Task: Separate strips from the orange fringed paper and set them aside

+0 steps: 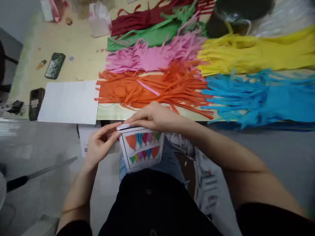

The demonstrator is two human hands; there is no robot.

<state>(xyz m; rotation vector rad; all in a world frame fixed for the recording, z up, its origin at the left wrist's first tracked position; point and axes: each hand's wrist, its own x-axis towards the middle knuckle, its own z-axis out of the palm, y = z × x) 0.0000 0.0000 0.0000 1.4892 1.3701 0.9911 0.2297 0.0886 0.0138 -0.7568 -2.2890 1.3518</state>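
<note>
On my lap lies a white card (142, 149) printed with rows of coloured triangle flags. My right hand (152, 117) rests on its top edge, fingers pressed together on it. My left hand (99, 144) pinches the card's upper left corner with fingers and thumb. Just beyond my hands, on the table, lie heaps of cut paper strips: orange (152, 88), pink (152, 55), green (152, 34), dark red (140, 18), yellow (256, 49) and blue (261, 95).
A white sheet (69, 101) lies on the table's left part, with a phone (55, 65) and a dark device (35, 102) beside it. A black container (236, 16) stands at the back. Printed packs (206, 177) are stacked under the table edge by my knee.
</note>
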